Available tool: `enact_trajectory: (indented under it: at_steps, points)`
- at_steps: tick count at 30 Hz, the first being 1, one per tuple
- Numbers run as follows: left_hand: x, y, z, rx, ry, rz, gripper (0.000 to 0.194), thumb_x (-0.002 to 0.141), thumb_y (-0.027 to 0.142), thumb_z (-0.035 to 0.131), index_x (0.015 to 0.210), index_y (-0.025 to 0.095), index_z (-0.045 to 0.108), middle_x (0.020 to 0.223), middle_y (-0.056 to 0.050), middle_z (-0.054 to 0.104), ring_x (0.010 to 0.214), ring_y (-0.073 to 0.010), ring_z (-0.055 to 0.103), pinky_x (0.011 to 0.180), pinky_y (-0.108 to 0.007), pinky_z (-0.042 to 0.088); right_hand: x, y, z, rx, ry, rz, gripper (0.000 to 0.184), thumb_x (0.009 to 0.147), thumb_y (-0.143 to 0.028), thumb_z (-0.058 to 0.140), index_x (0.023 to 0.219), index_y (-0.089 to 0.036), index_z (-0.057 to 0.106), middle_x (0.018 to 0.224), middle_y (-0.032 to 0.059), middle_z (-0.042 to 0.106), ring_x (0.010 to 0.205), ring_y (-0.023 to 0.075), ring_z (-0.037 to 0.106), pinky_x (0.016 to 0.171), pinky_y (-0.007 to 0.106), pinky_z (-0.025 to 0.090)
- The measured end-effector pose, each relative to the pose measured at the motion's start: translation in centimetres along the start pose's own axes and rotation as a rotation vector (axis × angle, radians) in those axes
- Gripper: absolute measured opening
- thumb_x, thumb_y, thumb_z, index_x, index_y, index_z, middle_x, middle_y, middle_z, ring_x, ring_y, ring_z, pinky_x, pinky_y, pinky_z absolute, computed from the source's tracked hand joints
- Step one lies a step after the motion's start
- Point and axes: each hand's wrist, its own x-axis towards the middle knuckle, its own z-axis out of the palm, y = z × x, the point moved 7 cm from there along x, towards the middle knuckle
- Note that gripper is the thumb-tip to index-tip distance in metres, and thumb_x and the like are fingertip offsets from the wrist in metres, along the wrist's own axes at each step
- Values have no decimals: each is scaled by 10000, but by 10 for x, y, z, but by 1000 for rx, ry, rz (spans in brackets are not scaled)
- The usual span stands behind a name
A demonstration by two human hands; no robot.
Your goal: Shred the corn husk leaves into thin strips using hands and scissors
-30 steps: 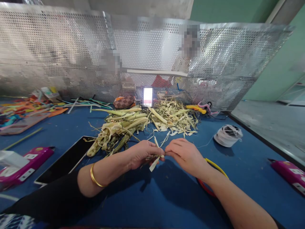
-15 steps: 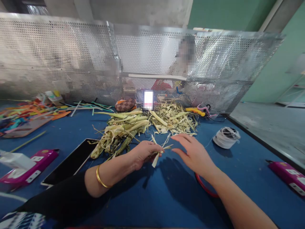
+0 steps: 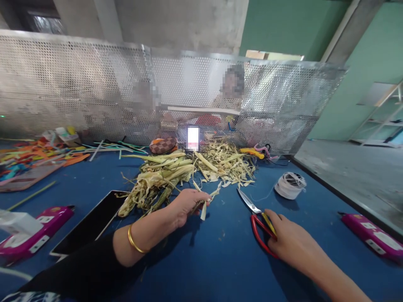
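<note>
My left hand (image 3: 185, 205), with a gold bangle on the wrist, is closed on a small bundle of pale dried leaf strips (image 3: 204, 200) just above the blue table (image 3: 220, 260). My right hand (image 3: 291, 243) rests on the table to the right, its fingers curled over the red and yellow handles of a pair of scissors (image 3: 256, 218). The scissors lie flat with the blades pointing up and left. Behind my left hand lies a heap of dried leaves and husks (image 3: 176, 172).
A spool of white thread (image 3: 289, 184) sits right of the heap. A dark tablet (image 3: 91, 216) and a magenta case (image 3: 37, 228) lie at the left, another magenta case (image 3: 368, 235) at the right. Coloured strips (image 3: 37, 153) clutter the far left. People sit behind a perforated metal screen (image 3: 94, 88).
My right hand left the leaf strips, moved down and right, and settled on the scissor handles. My left hand kept its hold on the strips and barely moved.
</note>
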Motion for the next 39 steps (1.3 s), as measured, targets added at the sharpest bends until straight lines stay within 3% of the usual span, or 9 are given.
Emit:
enact_trajectory:
  at_steps: [5,9,11,14,17,21,25,32,39]
  points:
    - [-2,5,-4,-42,23,8,142,560,256,672,570,143,587,524,8,565,455,-80,444,457,-208,327,3,18,-5,247,-18,64,538,718,-196,510,1255,-170,527,955,137,710,880,319,659,724,386,463]
    - [5,13,-6,-56,41,31,154,553,258,690,580,142,591,543,5,577,467,-84,449,450,-211,325,-13,23,-2,857,-123,39,560,715,-411,606,1244,-246,523,764,41,677,649,238,637,570,338,482]
    - [12,16,-3,-60,38,54,157,551,256,694,593,140,598,558,4,582,481,-86,447,441,-212,308,-15,11,-6,1108,-188,39,616,722,-519,619,1240,-205,506,720,29,635,574,197,599,497,300,449]
    - [21,20,1,-87,17,105,178,553,278,697,602,136,603,563,7,575,501,-87,441,450,-214,305,-1,-23,-25,1353,-151,-36,588,708,-512,677,1184,-209,511,953,64,612,697,172,608,587,284,469]
    - [27,19,-2,-109,26,114,219,539,313,706,608,129,612,570,2,576,510,-86,439,461,-214,300,26,-57,-38,1499,-115,-83,535,665,-462,738,1085,-207,529,852,17,561,655,139,570,659,296,480]
    - [30,18,-13,-134,50,105,256,524,334,710,657,125,646,592,-2,585,520,-88,454,470,-212,298,51,-80,-37,1474,-116,-150,584,594,-545,758,1013,-215,521,781,4,535,635,146,549,664,323,492]
    - [33,24,-20,-137,67,143,212,564,321,701,634,134,631,585,3,586,507,-78,439,468,-208,301,44,-79,-26,1400,-216,-190,649,574,-585,751,1087,-259,522,841,28,563,717,169,565,648,294,488]
    - [34,24,-23,-125,133,187,183,618,311,668,623,136,614,578,2,581,493,-74,424,463,-206,299,34,-76,-23,1175,-319,-92,501,647,-539,713,991,-194,596,649,-42,412,520,87,373,431,194,335]
    - [30,22,-18,-155,144,196,198,620,332,678,648,144,619,584,5,586,491,-76,426,475,-213,313,33,-80,-16,1187,-373,-97,382,693,-449,705,967,-195,625,650,-49,373,505,73,312,411,184,294]
